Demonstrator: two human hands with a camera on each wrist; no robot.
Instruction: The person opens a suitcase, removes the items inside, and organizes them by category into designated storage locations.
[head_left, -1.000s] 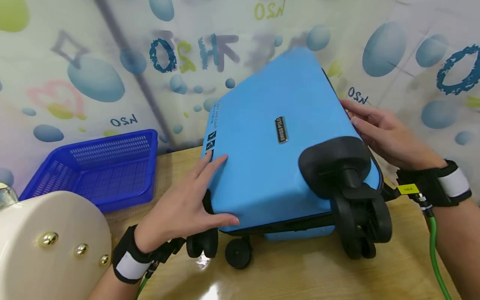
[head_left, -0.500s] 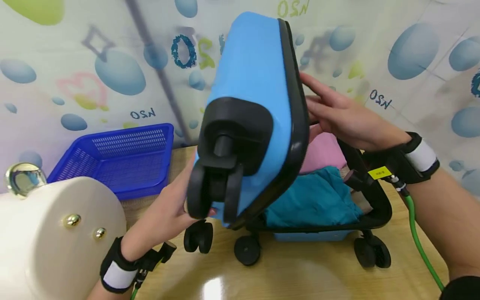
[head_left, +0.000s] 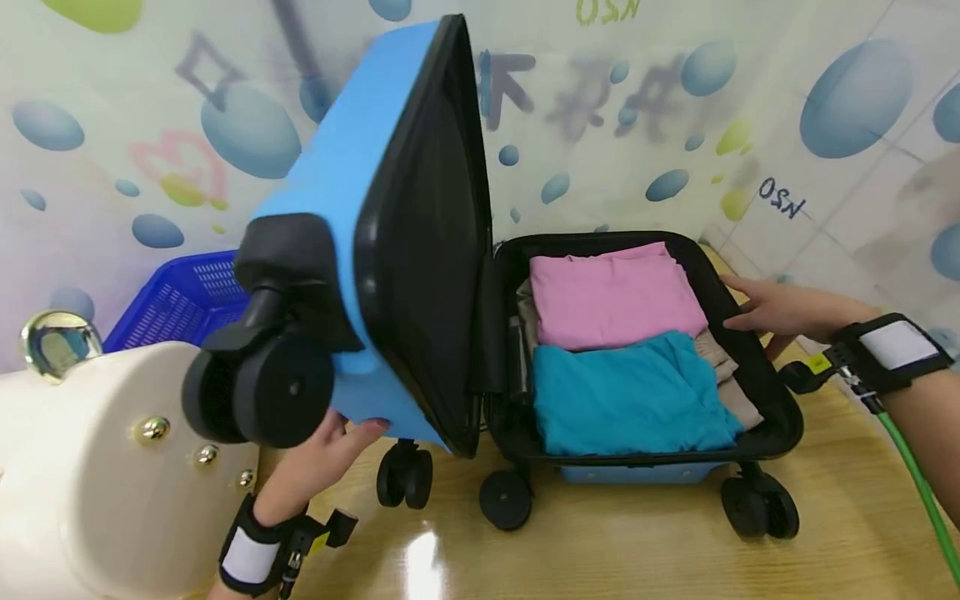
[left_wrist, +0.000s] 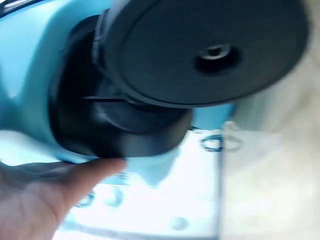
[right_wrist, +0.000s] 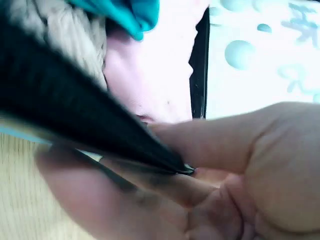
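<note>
Standing open, the blue suitcase (head_left: 337, 250) shows folded clothes (head_left: 622, 350); right hand (head_left: 780, 310) pinching its rim.

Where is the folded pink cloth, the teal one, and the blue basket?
Folded pink cloth (head_left: 611, 292), head view, middle of its top face.
Folded teal cloth (head_left: 630, 400), head view, centre of the fabric.
Blue plastic mesh basket (head_left: 176, 304), head view, its slotted side wall.

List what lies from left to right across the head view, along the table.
Cream case with brass studs → blue basket → left hand under the raised blue lid → pink shirt and teal shirt in the open suitcase → right hand on its far rim.
</note>
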